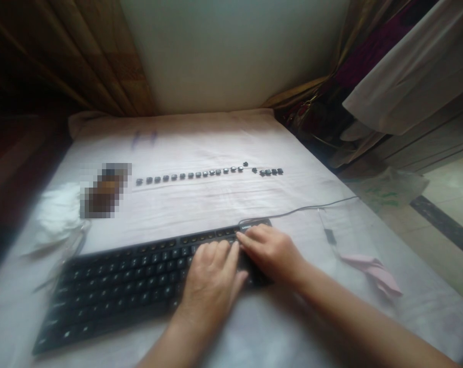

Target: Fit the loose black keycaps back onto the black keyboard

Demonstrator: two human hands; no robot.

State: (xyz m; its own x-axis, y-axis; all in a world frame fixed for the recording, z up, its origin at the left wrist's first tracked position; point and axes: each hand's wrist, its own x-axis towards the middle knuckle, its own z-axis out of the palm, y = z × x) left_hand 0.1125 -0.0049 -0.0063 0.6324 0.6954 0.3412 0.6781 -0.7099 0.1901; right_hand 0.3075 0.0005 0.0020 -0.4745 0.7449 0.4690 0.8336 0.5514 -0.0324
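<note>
A black keyboard [124, 291] lies at a slant on the white cloth. Along its top row the keycaps are off and bare switch mounts show. My left hand [212, 271] rests on the right part of the keys, fingers bent down and thumb apart. Close beside it, my right hand [273, 250] has its fingers drawn together at the upper right of the keyboard. Whatever may be between those fingertips is too small to tell. Behind the keyboard, loose black keycaps [190, 175] form a long line, with a shorter group of keycaps [272, 172] to its right.
A thin cable [304, 208] runs off to the right edge. A pink cloth [373, 271] and a small dark tag [330, 236] lie right of my hands. At left are a white crumpled bundle [59, 214] and a pixelated item [106, 191]. Curtains [93, 56] hang behind.
</note>
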